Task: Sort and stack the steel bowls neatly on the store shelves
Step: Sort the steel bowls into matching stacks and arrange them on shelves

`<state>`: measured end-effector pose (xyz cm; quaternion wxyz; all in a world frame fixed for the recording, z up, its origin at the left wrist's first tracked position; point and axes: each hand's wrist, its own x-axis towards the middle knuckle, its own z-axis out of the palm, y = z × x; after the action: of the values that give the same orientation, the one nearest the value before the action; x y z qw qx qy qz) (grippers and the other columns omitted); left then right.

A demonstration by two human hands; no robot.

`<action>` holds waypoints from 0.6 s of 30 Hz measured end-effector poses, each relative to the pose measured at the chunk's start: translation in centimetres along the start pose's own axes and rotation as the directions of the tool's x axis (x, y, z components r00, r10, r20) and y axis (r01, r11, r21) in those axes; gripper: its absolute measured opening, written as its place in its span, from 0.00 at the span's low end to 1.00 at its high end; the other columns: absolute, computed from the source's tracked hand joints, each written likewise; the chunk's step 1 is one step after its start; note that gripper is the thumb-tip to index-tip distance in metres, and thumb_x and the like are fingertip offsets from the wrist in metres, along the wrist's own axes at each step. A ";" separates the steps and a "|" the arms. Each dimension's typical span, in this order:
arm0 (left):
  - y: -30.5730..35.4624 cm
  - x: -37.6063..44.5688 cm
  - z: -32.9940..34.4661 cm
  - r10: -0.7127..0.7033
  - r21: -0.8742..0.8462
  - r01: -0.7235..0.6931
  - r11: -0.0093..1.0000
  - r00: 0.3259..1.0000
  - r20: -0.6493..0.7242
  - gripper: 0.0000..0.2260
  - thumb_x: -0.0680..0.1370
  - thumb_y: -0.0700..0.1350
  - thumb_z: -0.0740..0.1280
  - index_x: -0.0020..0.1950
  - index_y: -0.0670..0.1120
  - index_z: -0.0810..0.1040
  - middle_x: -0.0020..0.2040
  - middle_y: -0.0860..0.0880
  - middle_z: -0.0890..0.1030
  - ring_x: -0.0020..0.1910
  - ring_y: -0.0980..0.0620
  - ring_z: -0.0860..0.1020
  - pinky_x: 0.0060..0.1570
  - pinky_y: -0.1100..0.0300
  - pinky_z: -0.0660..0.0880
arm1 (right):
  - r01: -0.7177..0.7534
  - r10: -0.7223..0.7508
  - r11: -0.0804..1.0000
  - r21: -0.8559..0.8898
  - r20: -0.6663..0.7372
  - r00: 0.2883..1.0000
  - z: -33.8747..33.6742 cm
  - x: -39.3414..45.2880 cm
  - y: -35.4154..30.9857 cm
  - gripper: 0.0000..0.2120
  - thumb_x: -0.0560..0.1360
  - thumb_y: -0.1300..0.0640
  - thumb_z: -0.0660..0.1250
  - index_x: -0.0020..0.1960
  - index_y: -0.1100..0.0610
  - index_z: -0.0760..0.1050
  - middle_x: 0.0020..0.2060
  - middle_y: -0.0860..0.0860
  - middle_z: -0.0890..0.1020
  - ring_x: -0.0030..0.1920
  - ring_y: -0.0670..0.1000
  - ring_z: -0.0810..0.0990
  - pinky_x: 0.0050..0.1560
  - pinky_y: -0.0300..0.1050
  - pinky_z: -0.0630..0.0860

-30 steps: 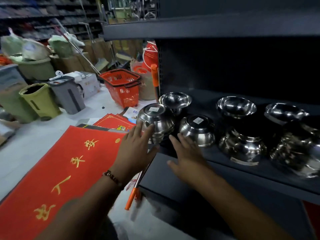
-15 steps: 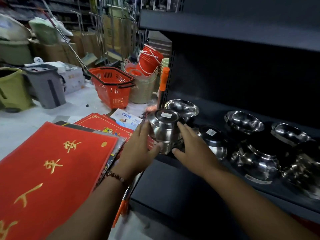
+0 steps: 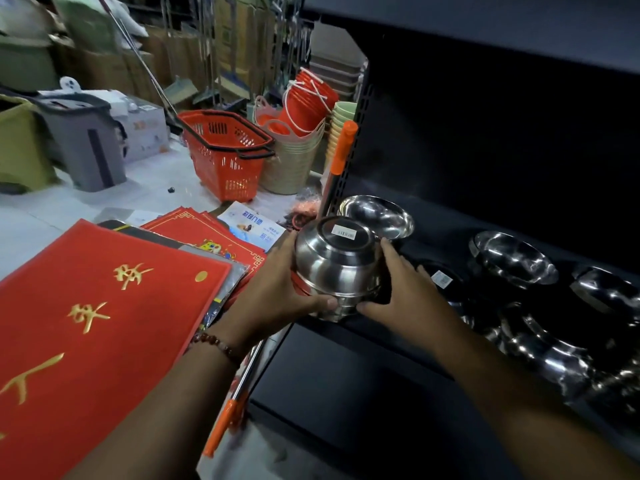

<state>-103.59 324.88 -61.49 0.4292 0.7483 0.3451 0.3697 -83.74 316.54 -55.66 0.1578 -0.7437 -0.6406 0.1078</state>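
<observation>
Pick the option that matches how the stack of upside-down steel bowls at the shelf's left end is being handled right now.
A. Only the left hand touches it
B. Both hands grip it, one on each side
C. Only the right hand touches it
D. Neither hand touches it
B: the left hand and the right hand clasp opposite sides of the inverted bowl stack, thumbs curled along its lower rim.

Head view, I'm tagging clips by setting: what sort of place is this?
Most likely a household goods store: dark display shelf of steel bowls, a red shopping basket, and nested red buckets on the floor.
</observation>
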 end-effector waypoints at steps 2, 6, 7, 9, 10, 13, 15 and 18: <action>0.6 -0.1 0.2 0.038 -0.027 -0.039 0.999 0.999 -0.037 0.48 0.62 0.57 0.83 0.76 0.61 0.61 0.69 0.57 0.74 0.67 0.56 0.75 0.64 0.49 0.75 | 0.049 -0.046 0.997 0.055 -0.055 0.997 -0.3 -0.1 0.0 0.52 0.68 0.44 0.75 0.80 0.45 0.44 0.76 0.46 0.66 0.75 0.50 0.62 0.76 0.56 0.58; 2.0 -0.9 0.3 0.062 -0.106 -0.077 0.991 0.989 -0.138 0.47 0.64 0.54 0.82 0.75 0.62 0.59 0.66 0.66 0.75 0.65 0.66 0.74 0.61 0.68 0.72 | 0.129 -0.114 0.986 0.101 -0.142 0.983 -1.8 -0.5 -0.4 0.52 0.68 0.45 0.76 0.80 0.40 0.45 0.76 0.43 0.64 0.75 0.48 0.63 0.75 0.53 0.62; 2.5 -1.2 0.3 0.057 -0.133 -0.080 0.988 0.984 -0.168 0.47 0.64 0.54 0.82 0.75 0.63 0.58 0.65 0.70 0.74 0.64 0.71 0.73 0.58 0.74 0.70 | 0.154 -0.135 0.981 0.116 -0.162 0.978 -2.2 -0.7 -0.5 0.51 0.69 0.45 0.77 0.79 0.39 0.46 0.75 0.40 0.63 0.75 0.46 0.63 0.74 0.49 0.63; 3.1 -1.9 0.2 0.045 -0.161 -0.083 0.983 0.972 -0.232 0.47 0.64 0.60 0.80 0.76 0.63 0.57 0.66 0.72 0.71 0.64 0.74 0.70 0.57 0.76 0.69 | 0.186 -0.155 0.969 0.162 -0.186 0.970 -3.0 -1.4 -0.9 0.48 0.70 0.46 0.76 0.79 0.37 0.48 0.71 0.34 0.61 0.71 0.37 0.61 0.68 0.34 0.62; 3.4 -2.3 0.2 0.049 -0.164 -0.092 0.982 0.966 -0.252 0.45 0.65 0.62 0.78 0.76 0.62 0.57 0.66 0.74 0.70 0.65 0.75 0.68 0.59 0.75 0.68 | 0.187 -0.142 0.959 0.215 -0.210 0.967 -3.3 -1.7 -1.1 0.45 0.71 0.46 0.74 0.78 0.37 0.50 0.69 0.34 0.61 0.69 0.34 0.61 0.64 0.27 0.60; 4.8 -3.5 0.2 0.117 -0.092 -0.143 0.985 0.963 -0.244 0.41 0.69 0.61 0.74 0.77 0.60 0.58 0.66 0.79 0.66 0.67 0.77 0.64 0.60 0.79 0.64 | 0.214 -0.026 0.854 0.475 -0.371 0.928 -4.3 -2.4 -1.6 0.31 0.76 0.40 0.66 0.76 0.40 0.61 0.68 0.41 0.71 0.64 0.34 0.71 0.64 0.25 0.65; 5.7 -4.3 0.5 0.204 0.026 -0.203 0.979 0.958 -0.201 0.41 0.71 0.58 0.74 0.79 0.58 0.57 0.73 0.72 0.65 0.73 0.71 0.62 0.68 0.72 0.63 | 0.203 0.086 0.704 0.680 -0.365 0.927 -5.1 -2.9 -1.7 0.23 0.79 0.37 0.60 0.71 0.43 0.71 0.64 0.43 0.79 0.64 0.39 0.76 0.68 0.43 0.71; 6.6 -5.2 0.9 0.302 0.236 -0.267 0.934 0.944 -0.129 0.44 0.70 0.59 0.74 0.80 0.59 0.54 0.81 0.61 0.56 0.79 0.61 0.54 0.77 0.50 0.60 | 0.013 0.268 0.578 0.816 -0.206 0.941 -6.7 -3.5 -0.9 0.25 0.77 0.32 0.56 0.64 0.45 0.78 0.58 0.45 0.83 0.61 0.47 0.80 0.66 0.56 0.74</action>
<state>-104.01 317.61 -57.19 0.2578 0.7997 0.3046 0.4485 -82.71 312.55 -49.25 0.5668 -0.6424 -0.4328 0.2807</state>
